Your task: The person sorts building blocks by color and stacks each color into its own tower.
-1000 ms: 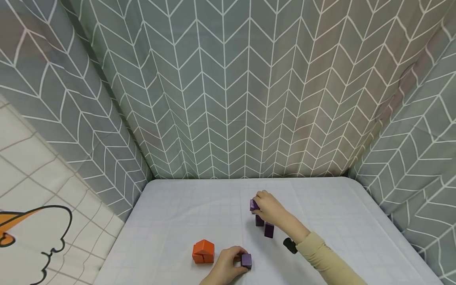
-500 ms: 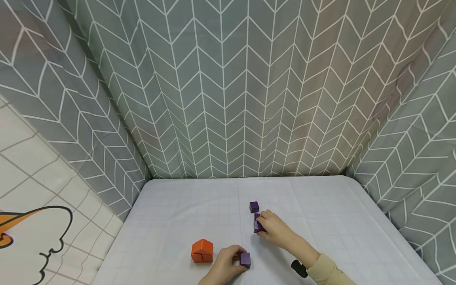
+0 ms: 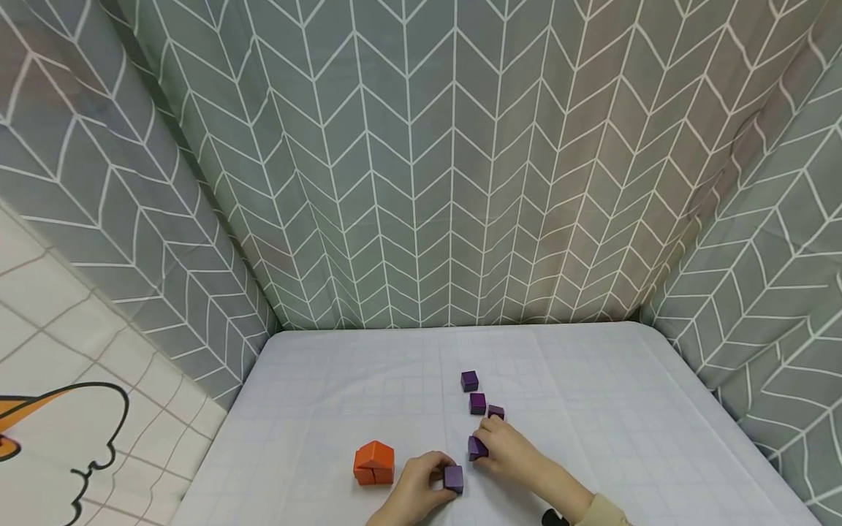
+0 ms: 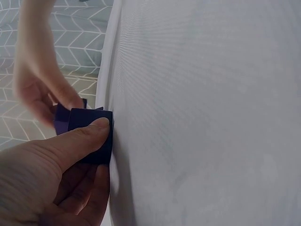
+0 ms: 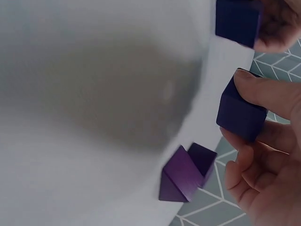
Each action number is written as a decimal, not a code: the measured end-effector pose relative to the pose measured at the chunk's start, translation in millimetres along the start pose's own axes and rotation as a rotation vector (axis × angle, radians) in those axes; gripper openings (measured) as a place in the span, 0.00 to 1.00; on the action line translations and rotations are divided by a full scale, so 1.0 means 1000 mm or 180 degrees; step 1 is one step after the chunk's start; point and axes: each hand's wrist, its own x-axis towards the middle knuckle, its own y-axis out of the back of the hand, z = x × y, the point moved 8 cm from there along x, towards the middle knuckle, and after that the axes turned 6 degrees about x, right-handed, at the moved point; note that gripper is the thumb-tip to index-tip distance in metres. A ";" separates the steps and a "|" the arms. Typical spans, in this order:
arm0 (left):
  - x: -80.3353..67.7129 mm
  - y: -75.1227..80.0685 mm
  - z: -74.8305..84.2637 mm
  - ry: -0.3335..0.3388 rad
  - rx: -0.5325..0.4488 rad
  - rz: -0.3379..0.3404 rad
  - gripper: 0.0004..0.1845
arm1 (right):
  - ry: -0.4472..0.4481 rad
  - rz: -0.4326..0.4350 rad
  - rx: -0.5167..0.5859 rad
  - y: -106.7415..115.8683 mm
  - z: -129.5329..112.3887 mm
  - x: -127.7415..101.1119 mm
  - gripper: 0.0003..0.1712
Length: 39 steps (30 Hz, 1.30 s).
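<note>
Against the chevron curtain, on the white gridded table (image 3: 342,394), the right hand (image 3: 509,453) has drawn back from the far purple blocks (image 3: 478,402), pinching a purple cube (image 3: 476,448) just beside the purple block (image 3: 453,478) the left hand (image 3: 414,493) keeps gripping, near the orange blocks (image 3: 374,463).

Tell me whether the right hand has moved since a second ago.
Yes. The right hand came toward the camera, from the far purple cube to beside the left hand.

Both hands sit low and close together. The left hand (image 3: 416,488) is curled, thumb pinching. The right hand (image 3: 511,456) pinches with curled fingers.
</note>
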 end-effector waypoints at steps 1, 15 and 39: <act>0.000 0.000 0.001 -0.0015 0.0005 0.0005 0.16 | 0.0007 -0.0013 0.0036 -0.002 -0.001 -0.001 0.17; 0.002 0.002 0.007 -0.0169 -0.0003 0.0087 0.17 | 0.0001 -0.0179 0.0403 -0.020 -0.003 -0.011 0.18; -0.001 0.001 0.004 -0.0189 0.0110 0.0121 0.16 | 0.0213 0.0010 0.0569 -0.029 -0.019 -0.014 0.17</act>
